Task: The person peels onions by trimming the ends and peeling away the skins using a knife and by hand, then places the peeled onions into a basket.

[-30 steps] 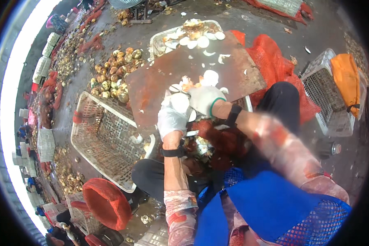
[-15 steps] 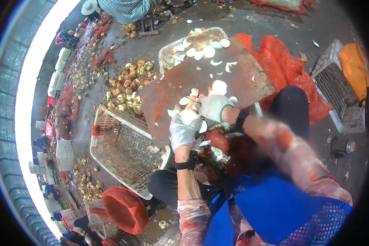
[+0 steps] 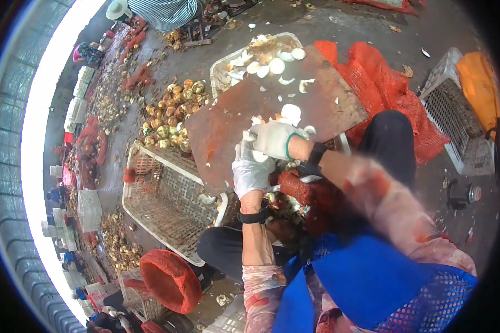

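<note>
My left hand (image 3: 251,170), in a thin clear glove, is closed round a white peeled bulb (image 3: 260,156), onion-like, of which only a part shows. Over its fingertips lies my right hand (image 3: 276,139), in a white glove with a green cuff, its fingers curled; what they grip is hidden. Both hands are above the near edge of a stained brown board (image 3: 328,94). A larger white peeled piece (image 3: 290,114) lies on the board just beyond my right hand. Small white scraps (image 3: 306,84) are scattered farther up the board.
A white crate (image 3: 216,77) with white pieces stands beyond the board. Unpeeled brownish bulbs (image 3: 172,114) are heaped to the left, above a tilted white crate (image 3: 164,194). Red mesh sacking (image 3: 375,83) and another crate (image 3: 455,105) lie right. A red mesh basket (image 3: 169,280) stands lower left.
My right hand has moved left and slightly nearer, onto the fingers of my left hand. The white pieces that showed between the hands are now mostly covered.
</note>
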The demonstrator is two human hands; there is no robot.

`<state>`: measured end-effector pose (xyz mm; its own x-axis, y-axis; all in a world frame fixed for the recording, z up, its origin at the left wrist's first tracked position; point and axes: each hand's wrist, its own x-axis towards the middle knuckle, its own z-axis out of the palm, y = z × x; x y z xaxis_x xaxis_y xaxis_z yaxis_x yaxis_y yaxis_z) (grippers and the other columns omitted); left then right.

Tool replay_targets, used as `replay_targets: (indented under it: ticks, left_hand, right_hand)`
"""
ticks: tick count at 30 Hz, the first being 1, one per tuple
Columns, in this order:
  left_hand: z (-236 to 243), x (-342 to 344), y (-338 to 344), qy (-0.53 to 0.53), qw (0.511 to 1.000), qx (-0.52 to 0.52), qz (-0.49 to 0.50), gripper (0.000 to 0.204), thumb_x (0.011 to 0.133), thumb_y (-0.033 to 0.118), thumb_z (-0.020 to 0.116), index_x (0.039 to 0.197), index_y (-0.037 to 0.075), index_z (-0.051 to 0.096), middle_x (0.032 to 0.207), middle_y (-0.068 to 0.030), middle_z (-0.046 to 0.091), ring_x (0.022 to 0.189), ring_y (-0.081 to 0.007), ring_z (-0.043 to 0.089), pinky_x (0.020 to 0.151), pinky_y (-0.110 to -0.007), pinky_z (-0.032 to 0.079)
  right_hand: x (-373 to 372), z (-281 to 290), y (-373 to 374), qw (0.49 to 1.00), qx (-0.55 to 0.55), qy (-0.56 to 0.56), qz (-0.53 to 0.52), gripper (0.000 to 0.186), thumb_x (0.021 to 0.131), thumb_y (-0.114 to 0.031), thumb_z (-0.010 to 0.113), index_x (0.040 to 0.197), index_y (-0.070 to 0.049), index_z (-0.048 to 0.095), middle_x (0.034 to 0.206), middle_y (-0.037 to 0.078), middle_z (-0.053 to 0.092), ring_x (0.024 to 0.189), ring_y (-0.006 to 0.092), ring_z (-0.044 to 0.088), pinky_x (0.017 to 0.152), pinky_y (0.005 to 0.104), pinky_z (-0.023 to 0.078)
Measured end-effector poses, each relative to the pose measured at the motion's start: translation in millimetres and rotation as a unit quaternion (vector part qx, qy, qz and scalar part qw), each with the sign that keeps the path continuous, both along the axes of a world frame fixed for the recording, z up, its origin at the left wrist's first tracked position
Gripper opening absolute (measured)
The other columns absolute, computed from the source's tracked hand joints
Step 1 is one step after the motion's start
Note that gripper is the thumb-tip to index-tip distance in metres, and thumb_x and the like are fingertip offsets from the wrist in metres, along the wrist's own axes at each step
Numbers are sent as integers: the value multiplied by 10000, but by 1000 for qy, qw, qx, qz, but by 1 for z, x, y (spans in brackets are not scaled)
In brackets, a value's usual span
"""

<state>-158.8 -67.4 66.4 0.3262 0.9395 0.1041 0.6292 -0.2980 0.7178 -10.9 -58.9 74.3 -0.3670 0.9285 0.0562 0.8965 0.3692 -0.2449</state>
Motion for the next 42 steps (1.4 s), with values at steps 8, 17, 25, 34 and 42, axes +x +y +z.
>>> replay_targets:
  ticks: [8,17,25,34,42]
  left_hand:
    - [-17,-17,8,-158,979,-126,-29,783,672,46,825,1356,-2,446,1211,-97,603,1061,-186,585,928,-304,480]
    - [-17,-31,-4,-196,975,-104,-26,924,651,55,847,1435,-11,360,1364,-154,472,1201,-232,507,1008,-339,446]
    - [-28,-49,2,-428,862,-269,32,792,786,59,730,1465,43,323,1350,-152,491,1104,-258,577,898,-348,531]
    - [65,-64,29,-510,823,-248,-29,705,859,92,642,1472,49,297,1274,-144,558,1098,-231,597,912,-368,525]
    - [73,-143,73,-595,756,-252,-104,674,851,272,708,1399,48,386,1292,-170,550,1158,-316,583,981,-448,503]
  right_hand:
    - [-18,-11,12,954,-104,188,-207,219,876,-224,546,953,-89,701,1052,135,625,899,317,686,793,412,535]
    - [15,-20,3,948,-113,264,-135,475,858,-323,556,1239,-40,551,1123,207,656,1060,349,625,889,433,491]
    - [-9,-29,10,938,-226,242,-99,415,824,-256,562,1196,-74,590,910,236,674,876,357,668,792,442,506]
    - [-47,35,22,665,-198,714,-97,208,841,-135,590,1005,-7,599,752,73,624,556,178,617,471,314,528]
    - [-90,92,25,662,-212,715,-76,288,884,-157,596,1112,18,577,757,51,610,572,144,614,491,307,527]
